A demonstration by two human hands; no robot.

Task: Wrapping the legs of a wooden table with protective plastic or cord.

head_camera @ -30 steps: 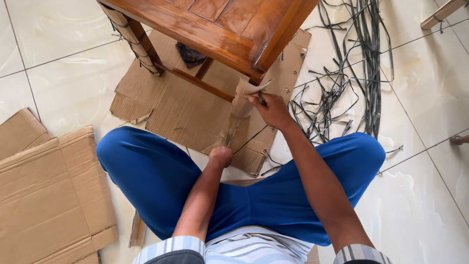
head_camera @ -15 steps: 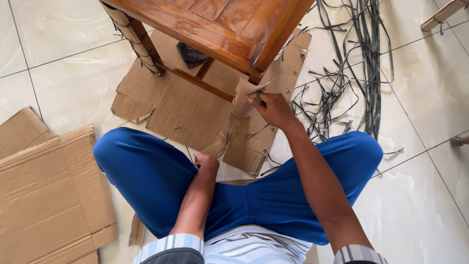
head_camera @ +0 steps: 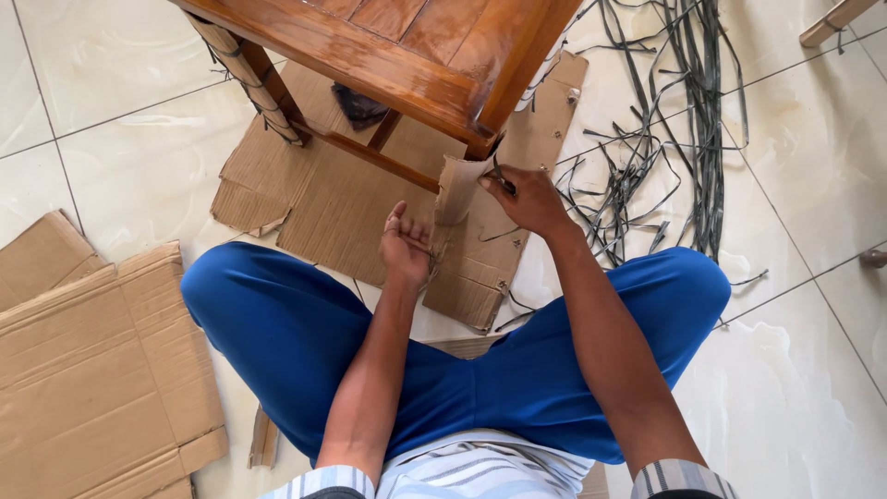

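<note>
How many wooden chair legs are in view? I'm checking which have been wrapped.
2: one wrapped leg at upper left, one at the near corner, cardboard-covered, between both hands. Others may be hidden under the seat.

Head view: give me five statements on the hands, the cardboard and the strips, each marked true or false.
1. The right hand is at the top of a cardboard wrap below the table corner. True.
2. The left hand rests on the person's knee. False: it is raised, by the lower part of the wrap.
3. A heap of dark strips lies on the tiles right of the table. True.
4. The cardboard sheet under the table is white. False: it is brown.
5. The far table leg is bare wood. False: cardboard is tied round it.
</note>
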